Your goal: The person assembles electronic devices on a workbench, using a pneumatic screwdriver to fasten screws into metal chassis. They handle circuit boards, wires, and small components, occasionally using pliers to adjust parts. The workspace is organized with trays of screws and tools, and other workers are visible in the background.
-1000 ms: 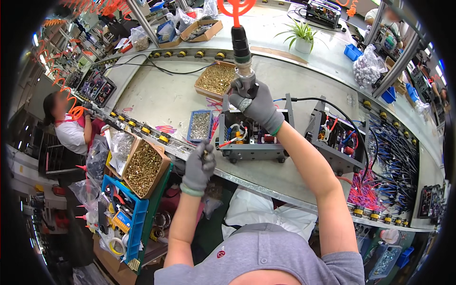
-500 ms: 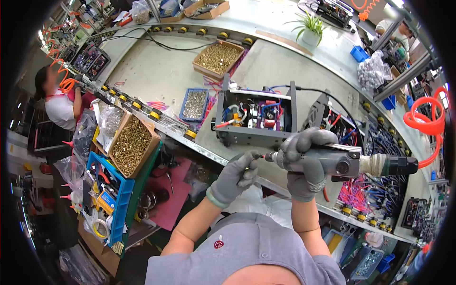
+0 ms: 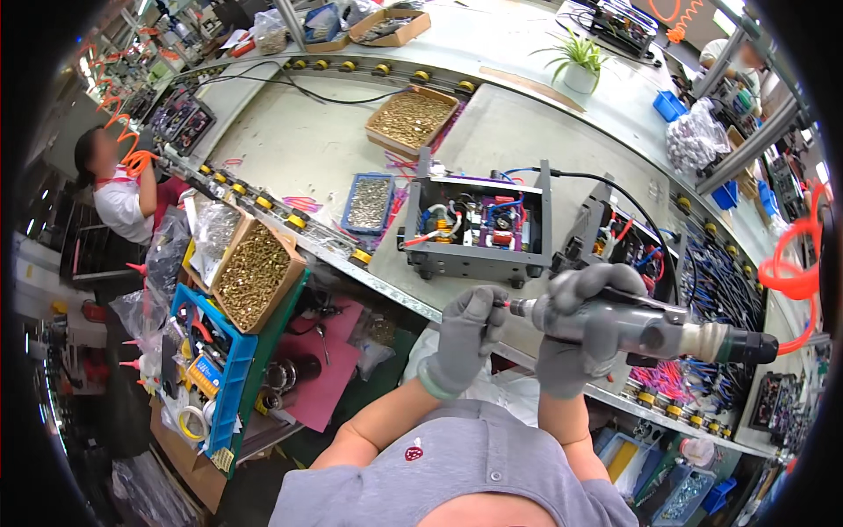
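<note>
My right hand (image 3: 575,329), in a grey glove, is wrapped round a grey pneumatic screwdriver (image 3: 645,328) that lies level, its tip pointing left. At that tip (image 3: 518,306), the gloved fingers of my left hand (image 3: 465,338) are pinched together. Whatever they hold is hidden or too small to make out. Beyond both hands stands an open dark metal housing (image 3: 479,220) with a purple circuit board, red parts and blue and white wires inside. A second open unit (image 3: 615,233) sits to its right, partly behind the screwdriver.
Blue tray (image 3: 367,204) of silvery screws and cardboard box (image 3: 411,119) of brass-coloured parts lie left of the housing. Another parts box (image 3: 255,272) rests by a blue crate (image 3: 230,386) at left. An orange coiled hose (image 3: 790,272) hangs right. A co-worker (image 3: 123,189) is at far left.
The screwdriver and my right hand have shifted slightly down and right. My left hand has moved right with it, fingers still at the tip. The whole view has shifted a little.
</note>
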A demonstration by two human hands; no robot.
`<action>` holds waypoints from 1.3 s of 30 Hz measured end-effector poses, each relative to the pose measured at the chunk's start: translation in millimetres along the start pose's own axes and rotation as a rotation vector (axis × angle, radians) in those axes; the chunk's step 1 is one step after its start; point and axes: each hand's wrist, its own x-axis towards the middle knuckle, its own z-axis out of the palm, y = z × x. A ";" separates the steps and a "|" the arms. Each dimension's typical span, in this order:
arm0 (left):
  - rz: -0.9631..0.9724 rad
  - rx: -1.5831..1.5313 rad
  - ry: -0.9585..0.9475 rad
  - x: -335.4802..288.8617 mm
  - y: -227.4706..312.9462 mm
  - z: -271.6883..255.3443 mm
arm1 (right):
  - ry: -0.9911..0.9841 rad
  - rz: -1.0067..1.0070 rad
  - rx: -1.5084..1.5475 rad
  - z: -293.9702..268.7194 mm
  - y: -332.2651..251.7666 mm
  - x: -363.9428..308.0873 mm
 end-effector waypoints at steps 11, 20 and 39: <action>0.336 0.659 0.184 9.3 48.3 -73.3 | 0.043 -0.081 0.075 -13.8 -23.4 25.1; 0.900 1.549 -0.146 66.6 117.2 -43.5 | 0.059 -0.075 0.082 -9.4 -13.3 23.3; -0.010 2.438 -0.632 114.9 159.8 4.9 | 0.001 0.022 0.091 -17.4 -5.8 27.2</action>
